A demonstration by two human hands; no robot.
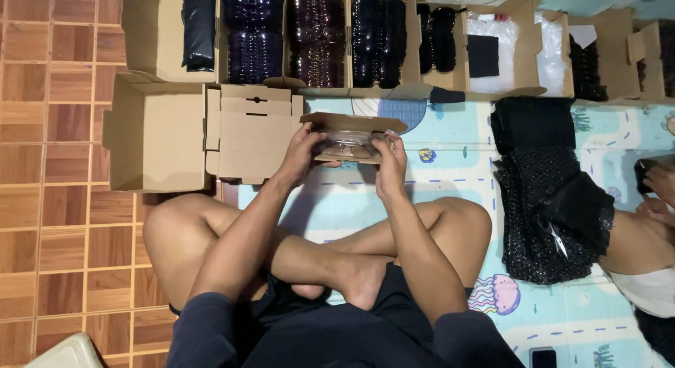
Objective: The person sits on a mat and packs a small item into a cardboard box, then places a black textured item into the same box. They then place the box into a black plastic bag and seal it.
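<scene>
I sit cross-legged on a patterned play mat (450,192). Both hands hold a small brown cardboard box (351,125) up in front of me, its lid flap raised. Inside it shows a clear plastic-wrapped item (348,139). My left hand (301,153) grips the box's left side. My right hand (390,164) grips its right side, fingers at the front edge. Just left of the box lies a stack of flat unfolded cardboard boxes (249,132).
A large open carton (151,132) lies on its side at left on the wood floor. A row of cartons (316,37) with dark glossy items lines the back. Black bubble wrap (541,192) lies at right, beside another person's hand (661,181) and leg.
</scene>
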